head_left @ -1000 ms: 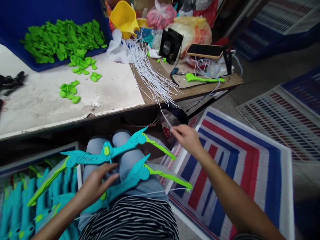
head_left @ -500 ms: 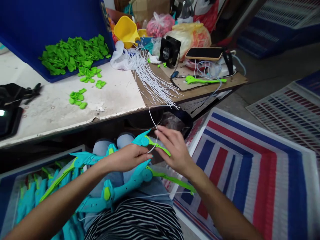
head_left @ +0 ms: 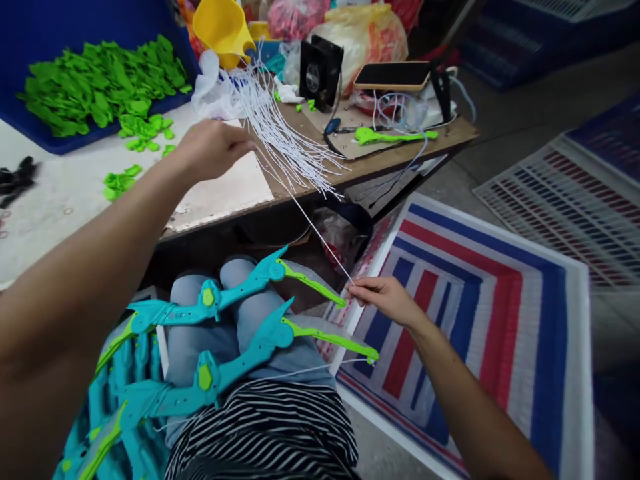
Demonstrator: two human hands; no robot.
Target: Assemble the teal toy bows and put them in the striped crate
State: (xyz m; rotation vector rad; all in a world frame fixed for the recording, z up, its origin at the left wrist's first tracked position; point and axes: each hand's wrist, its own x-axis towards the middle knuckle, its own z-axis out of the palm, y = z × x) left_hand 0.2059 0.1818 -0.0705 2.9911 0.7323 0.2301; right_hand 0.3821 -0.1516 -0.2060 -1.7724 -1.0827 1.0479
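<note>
A white string [head_left: 315, 230] runs taut between my two hands. My left hand [head_left: 216, 148] is closed on its upper end, raised over the table edge. My right hand [head_left: 383, 298] pinches the lower end, beside the green tip of the farther teal-and-green toy bow [head_left: 240, 285]. Whether the string passes through that tip, I cannot tell. A nearer toy bow [head_left: 250, 357] lies across my lap, with a white string [head_left: 310, 369] tied at its green tip. More white strings [head_left: 285, 133] lie in a bundle on the table.
A blue bin [head_left: 60, 143] of green plastic pieces [head_left: 110, 83] stands at the back left. A small black fan [head_left: 320, 72], a phone [head_left: 393, 75] and a green bow limb [head_left: 395, 136] sit at the back right. A striped-lined crate [head_left: 505, 320] stands at my right; more teal bows [head_left: 130, 427] lie at lower left.
My left hand has moved up and away over the table, drawing the string straight. My right hand has shifted right and down to the farther bow's tip. The view has shifted slightly.
</note>
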